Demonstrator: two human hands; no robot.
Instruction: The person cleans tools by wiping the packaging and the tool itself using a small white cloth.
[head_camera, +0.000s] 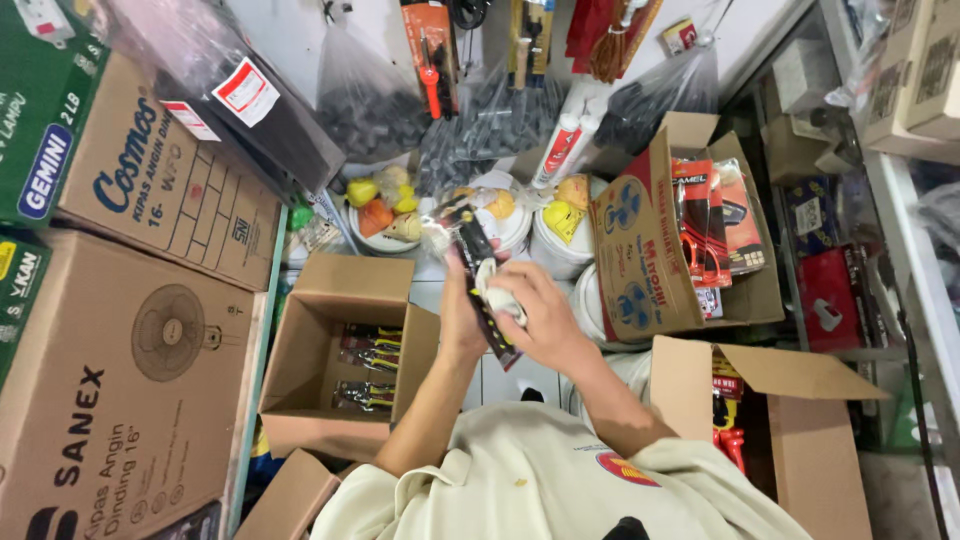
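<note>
We hold a long, flat packaged tool (485, 290) up between both hands, above the gap between the open cardboard box (345, 355) on our left and the white buckets (560, 240) ahead. Our right hand (545, 320) is closed around the lower half of the pack, with a pale cloth (500, 300) bunched under the fingers against it; our left hand (462, 310) is closed on the same pack from behind, thumb side toward us, though its fingers are mostly hidden. The pack looks like a dark card backing with a clear glossy wrapper, so we judge it stiff along its length, fairly light for its size with some weight from the tool inside, and rather slippery where the plastic is smooth. The upper end pokes out free and crinkled, a poor place to grip. The firm middle, where the tool sits against the card, seems the best hold. More such packs lie flat in the open cardboard box.
</note>
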